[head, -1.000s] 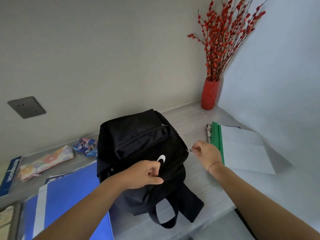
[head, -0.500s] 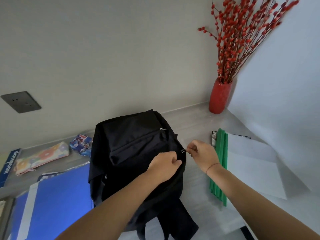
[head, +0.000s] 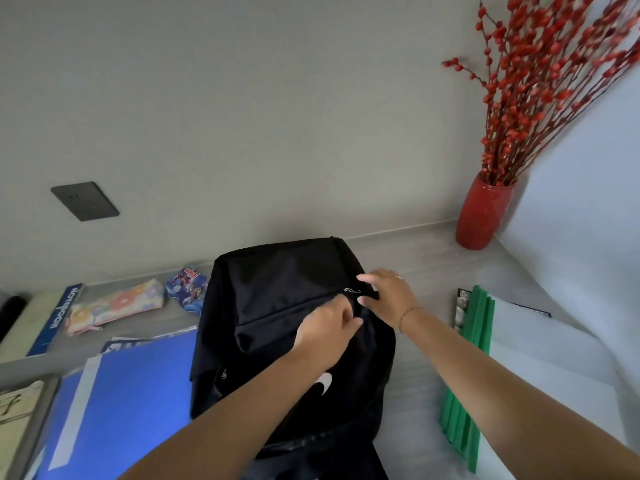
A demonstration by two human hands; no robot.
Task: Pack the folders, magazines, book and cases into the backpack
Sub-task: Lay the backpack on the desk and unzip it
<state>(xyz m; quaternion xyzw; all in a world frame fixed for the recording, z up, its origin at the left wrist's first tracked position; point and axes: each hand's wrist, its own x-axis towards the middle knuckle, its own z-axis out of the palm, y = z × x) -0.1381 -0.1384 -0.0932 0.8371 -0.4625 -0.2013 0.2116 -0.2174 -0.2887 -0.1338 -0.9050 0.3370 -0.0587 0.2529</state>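
The backpack [head: 277, 306] is set at the middle of the counter [head: 426, 258] with its long axis running from the near edge toward the back edge, so its upper zipper line lies crosswise directly ahead of both hands. The left hand [head: 327, 329] is clamped on a fold of fabric just below that line. The right hand [head: 388, 296], the nearer to the zipper pull [head: 351, 290], is held spread, with thumb and forefinger either side of the pull and not seen closed on it. The backpack is judged unopened, with the blue folder [head: 131, 393] toward the near left corner and the green folders [head: 474, 358] toward the right edge not yet packed.
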